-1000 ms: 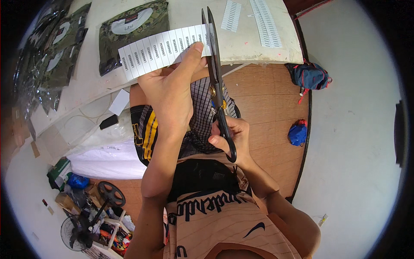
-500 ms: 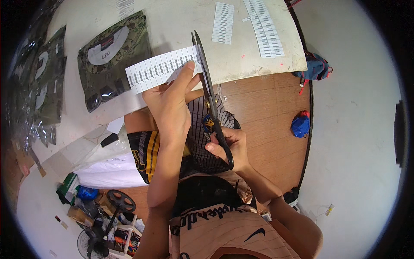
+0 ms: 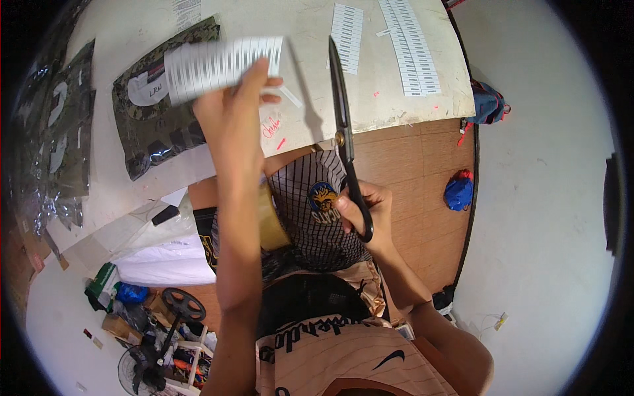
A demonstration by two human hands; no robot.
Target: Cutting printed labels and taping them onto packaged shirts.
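Observation:
My left hand (image 3: 231, 122) is raised over the table's near part, pinching a white sheet of printed labels (image 3: 214, 66) blurred by motion. The sheet partly covers a camouflage garment (image 3: 165, 132) in a clear bag. A narrow white strip (image 3: 292, 98) shows beside my left fingertips; whether they hold it I cannot tell. My right hand (image 3: 371, 210) grips the handles of long black scissors (image 3: 342, 129), pointing away from me with blades together. The scissors are apart from the sheet, their shadow falling on the white table (image 3: 389, 112).
More label sheets (image 3: 409, 49) lie at the table's far right, with another sheet (image 3: 347, 33) beside them. Bagged camouflage garments (image 3: 69, 125) line the left side. A roll of tape (image 3: 271, 218) sits near my lap. A blue bag (image 3: 459, 191) rests on the brown floor.
My left hand has moved left and away from me with the label sheet, parting it from the scissors. The scissors have shifted right, their blades closed, and a narrow strip now shows apart from the sheet.

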